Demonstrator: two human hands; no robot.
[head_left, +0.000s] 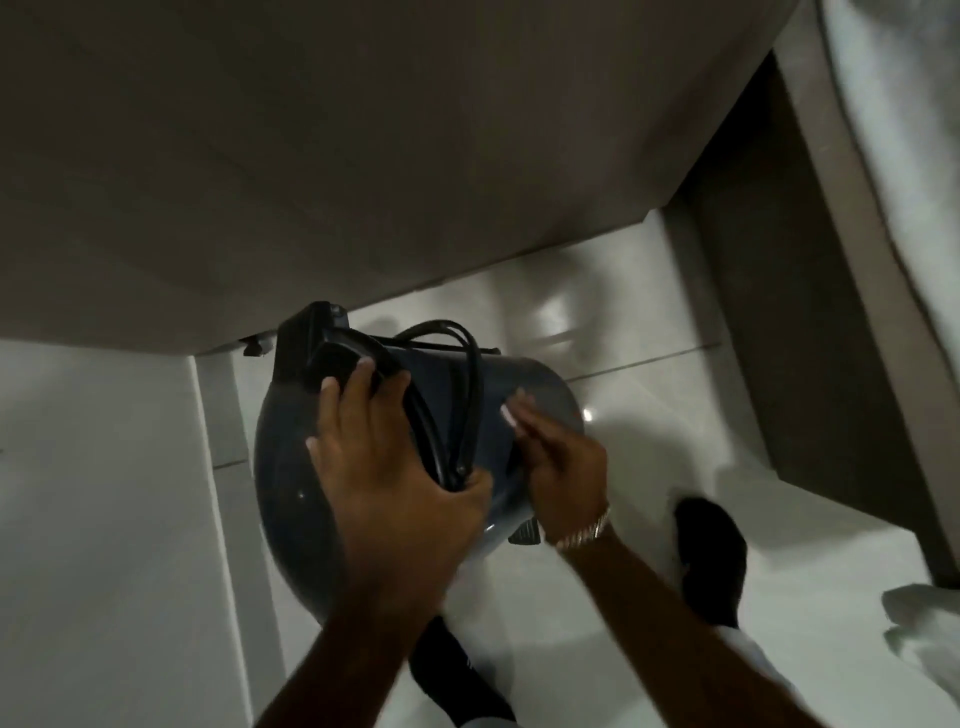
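Note:
A round dark blue-grey machine (291, 467), like a canister vacuum, stands on the pale tiled floor below me. A black cord (467, 374) loops over its top, beside a black handle block (306, 343). My left hand (384, 467) lies on the top of the machine, its fingers reaching the black handle part and its thumb hooked by the cord loop. My right hand (561, 467) touches the machine's right side with relaxed, nearly straight fingers; a metal bracelet sits on its wrist.
A tall beige cabinet or wall panel (363, 156) rises right behind the machine. A bed with white linen (904, 182) and a dark base (810, 322) stands at right. My black shoes (711, 556) are on the tiles, and white cloth (924, 618) lies at lower right.

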